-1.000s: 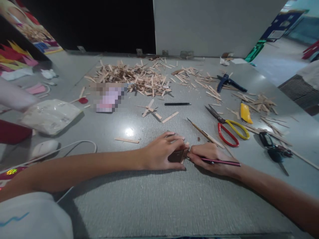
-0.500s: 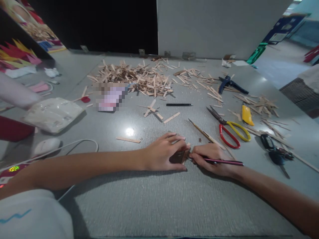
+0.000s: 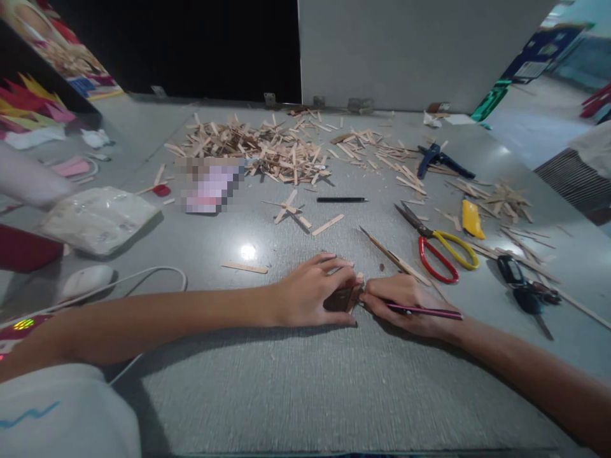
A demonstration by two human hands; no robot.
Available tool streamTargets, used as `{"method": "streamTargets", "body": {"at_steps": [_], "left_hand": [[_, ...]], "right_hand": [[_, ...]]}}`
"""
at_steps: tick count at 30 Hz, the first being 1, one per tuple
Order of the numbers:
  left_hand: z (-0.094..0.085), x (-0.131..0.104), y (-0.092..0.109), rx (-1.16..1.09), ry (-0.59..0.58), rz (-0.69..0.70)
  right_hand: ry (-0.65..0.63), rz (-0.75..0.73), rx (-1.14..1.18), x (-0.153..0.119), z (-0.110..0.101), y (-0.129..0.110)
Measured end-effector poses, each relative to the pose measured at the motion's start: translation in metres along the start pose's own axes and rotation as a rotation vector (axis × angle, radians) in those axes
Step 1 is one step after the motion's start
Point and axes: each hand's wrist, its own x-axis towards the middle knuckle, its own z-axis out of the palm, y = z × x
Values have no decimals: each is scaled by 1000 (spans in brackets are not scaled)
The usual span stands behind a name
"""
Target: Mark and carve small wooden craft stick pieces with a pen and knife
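My left hand [image 3: 317,291] rests on the grey table, its thumb and fingers curled round a small wooden piece [image 3: 352,298], mostly hidden under the fingers. Just to the right, my right hand [image 3: 401,299] is closed on a thin dark and pink pen-like tool [image 3: 429,311], its tip at the wooden piece. Beyond the right hand lies a pointed wooden stick [image 3: 391,253]. Scissors [image 3: 432,235] with one red and one yellow handle lie open at the right.
Past my hands are a large pile of wooden sticks [image 3: 248,143], a black pen [image 3: 342,200] and a blue tool [image 3: 442,160]. Keys [image 3: 529,286] and a yellow object [image 3: 472,219] lie right. On the left are a plastic packet [image 3: 98,219], a mouse [image 3: 90,280] and a person's arm [image 3: 31,175].
The view has shifted very slightly. My right hand and the tool have moved a little to the left; my left hand keeps its hold.
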Motion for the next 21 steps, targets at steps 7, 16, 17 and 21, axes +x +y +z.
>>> {"method": "streamTargets", "body": {"at_steps": [7, 16, 17, 21], "left_hand": [[1, 0, 2, 5, 6, -17], [4, -1, 1, 12, 38, 19], [4, -1, 1, 15, 40, 27], [3, -2, 1, 32, 40, 51]], "right_hand": [[-16, 58, 61, 2, -2, -1], [14, 77, 78, -1, 0, -1], [21, 86, 76, -1, 0, -1], [49, 103, 92, -2, 1, -1]]}}
